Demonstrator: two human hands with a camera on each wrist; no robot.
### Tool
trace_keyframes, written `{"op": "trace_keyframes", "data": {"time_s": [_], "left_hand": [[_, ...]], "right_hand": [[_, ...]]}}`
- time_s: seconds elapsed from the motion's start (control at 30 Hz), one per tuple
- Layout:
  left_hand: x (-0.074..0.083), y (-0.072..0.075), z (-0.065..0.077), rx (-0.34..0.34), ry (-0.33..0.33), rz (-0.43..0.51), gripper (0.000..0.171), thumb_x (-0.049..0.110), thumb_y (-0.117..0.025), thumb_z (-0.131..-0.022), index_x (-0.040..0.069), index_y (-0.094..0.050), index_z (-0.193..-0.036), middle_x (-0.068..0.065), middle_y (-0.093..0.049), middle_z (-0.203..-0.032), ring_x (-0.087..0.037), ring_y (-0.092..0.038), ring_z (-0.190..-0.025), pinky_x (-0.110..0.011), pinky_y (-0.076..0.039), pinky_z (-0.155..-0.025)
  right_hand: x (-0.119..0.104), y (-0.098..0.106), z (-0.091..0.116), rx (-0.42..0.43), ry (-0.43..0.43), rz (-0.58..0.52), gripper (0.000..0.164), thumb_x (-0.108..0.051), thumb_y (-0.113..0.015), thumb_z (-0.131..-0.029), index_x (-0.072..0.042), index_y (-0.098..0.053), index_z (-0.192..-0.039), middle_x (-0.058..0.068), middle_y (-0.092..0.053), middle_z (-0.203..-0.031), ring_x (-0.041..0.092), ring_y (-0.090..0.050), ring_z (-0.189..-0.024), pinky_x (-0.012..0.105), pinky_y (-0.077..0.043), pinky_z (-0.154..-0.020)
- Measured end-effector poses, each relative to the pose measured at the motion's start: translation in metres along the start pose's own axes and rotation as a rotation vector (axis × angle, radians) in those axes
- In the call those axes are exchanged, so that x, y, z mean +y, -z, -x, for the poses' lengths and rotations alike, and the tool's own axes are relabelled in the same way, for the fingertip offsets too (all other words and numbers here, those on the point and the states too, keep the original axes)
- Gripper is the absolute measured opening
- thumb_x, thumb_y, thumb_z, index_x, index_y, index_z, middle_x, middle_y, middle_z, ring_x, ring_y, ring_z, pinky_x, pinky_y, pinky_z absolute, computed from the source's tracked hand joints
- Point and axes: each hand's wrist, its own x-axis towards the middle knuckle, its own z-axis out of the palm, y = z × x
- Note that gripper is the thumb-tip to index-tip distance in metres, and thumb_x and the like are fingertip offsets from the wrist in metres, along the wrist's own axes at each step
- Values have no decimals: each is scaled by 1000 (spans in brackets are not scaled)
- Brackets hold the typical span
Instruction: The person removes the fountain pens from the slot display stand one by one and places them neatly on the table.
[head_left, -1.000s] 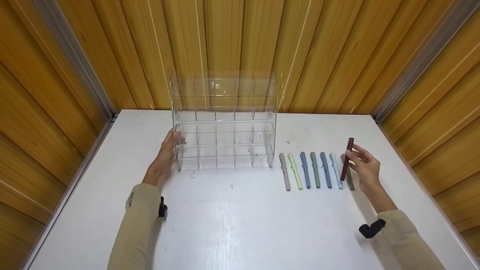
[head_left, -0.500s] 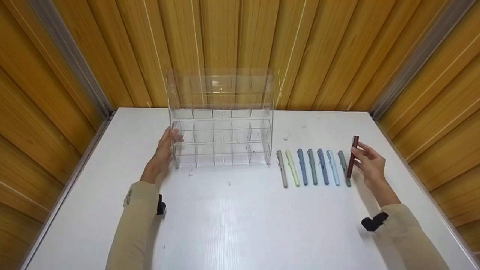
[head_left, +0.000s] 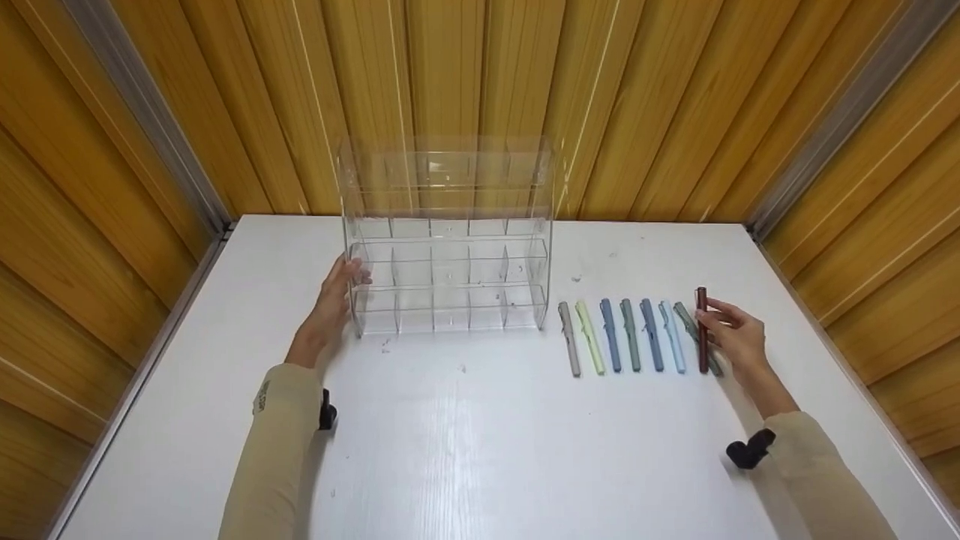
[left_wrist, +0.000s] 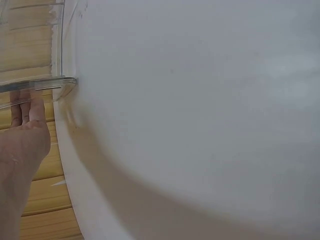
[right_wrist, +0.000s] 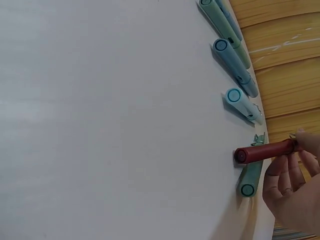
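A clear acrylic rack (head_left: 450, 286) with tiered rows of compartments stands at the back of the table. My left hand (head_left: 330, 300) is at its left side, its fingers seen through the plastic. In the left wrist view the straight fingers touch the rack's side panel (left_wrist: 37, 85); the thumb is hidden. My right hand (head_left: 739, 337) pinches a dark red pen (head_left: 702, 345) between thumb and fingers. The pen crosses over a dark green pen (right_wrist: 250, 181), which lies slanted on the table at the right end of a row.
Left of the dark green pen lie a light blue pen (head_left: 673, 341), a blue pen (head_left: 652, 341), a green pen (head_left: 630, 341), another blue pen (head_left: 611, 341), a yellow-green pen (head_left: 590, 341) and a grey pen (head_left: 570, 341). Wood-patterned walls (head_left: 645, 112) enclose the white table (head_left: 465, 450).
The red pen has come down lower over the dark green pen and stands straighter. The dark green pen has turned to a steeper slant. My left hand stays on the rack.
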Motion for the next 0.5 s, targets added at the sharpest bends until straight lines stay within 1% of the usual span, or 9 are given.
{"op": "trace_keyframes", "data": {"time_s": [0.07,0.13,0.27,0.4,0.5], "left_hand": [[0,0,1,-3,5,-1,79,67,-39,-104,35,-8,-169,-17,-31,-167,-37,-6,-164,-65,-3,-131],[1,0,2,-3,8,2,79,67,-40,-104,36,-8,-169,-16,-30,-167,-38,-6,-164,-65,-3,-130],[0,0,2,-7,5,4,80,69,-40,-103,38,-7,-169,-16,-28,-169,-39,-5,-163,-67,-3,-130],[-1,0,1,-9,-6,2,80,70,-39,-102,39,-8,-169,-17,-29,-166,-37,-10,-163,-66,-2,-130],[0,0,1,-6,-13,5,79,68,-39,-103,37,-8,-169,-20,-32,-163,-35,-13,-161,-65,-1,-130]], "right_hand": [[0,1,-1,3,-7,22,52,-26,-76,-98,-10,-61,-145,-19,-64,-94,-2,-63,-86,11,-57,-77],[-1,2,-2,2,-9,34,51,-26,-76,-98,-10,-62,-144,-20,-64,-94,-2,-63,-85,11,-57,-76],[-5,8,-4,-38,8,58,50,-28,-74,-100,-10,-63,-144,-19,-67,-96,-3,-65,-85,11,-58,-77],[-9,16,-7,-74,29,84,53,-30,-73,-100,-5,-61,-146,-15,-68,-100,-2,-67,-86,12,-58,-79],[-11,23,-8,-88,21,140,55,-31,-71,-101,-2,-58,-147,-18,-66,-99,-2,-65,-87,11,-58,-79]]}}
